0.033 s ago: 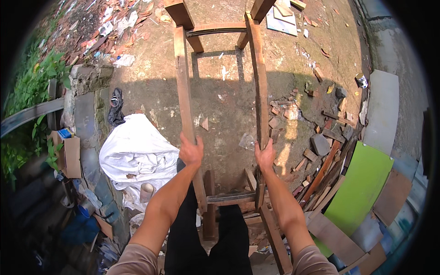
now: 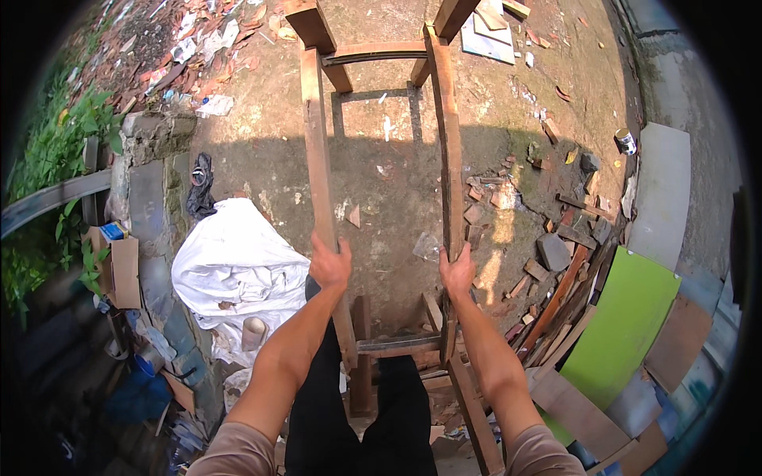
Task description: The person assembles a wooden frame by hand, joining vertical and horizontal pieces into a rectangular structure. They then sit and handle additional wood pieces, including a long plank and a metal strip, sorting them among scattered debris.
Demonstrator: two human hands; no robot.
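Observation:
A wooden frame of long rails joined by crosspieces stretches away from me. My left hand is closed around its left rail, partway along. Level with it, my right hand grips the right rail. The far crosspiece joins the rails near the top, where thicker posts rise and legs go down. A near crosspiece lies just in front of my legs. The undersides of both rails, and the fingers wrapped beneath them, are partly hidden.
A white sack lies left of the frame, with a cup on it. Broken bricks and wood scraps are strewn at right, beside a green board. A low wall and a cardboard box stand left.

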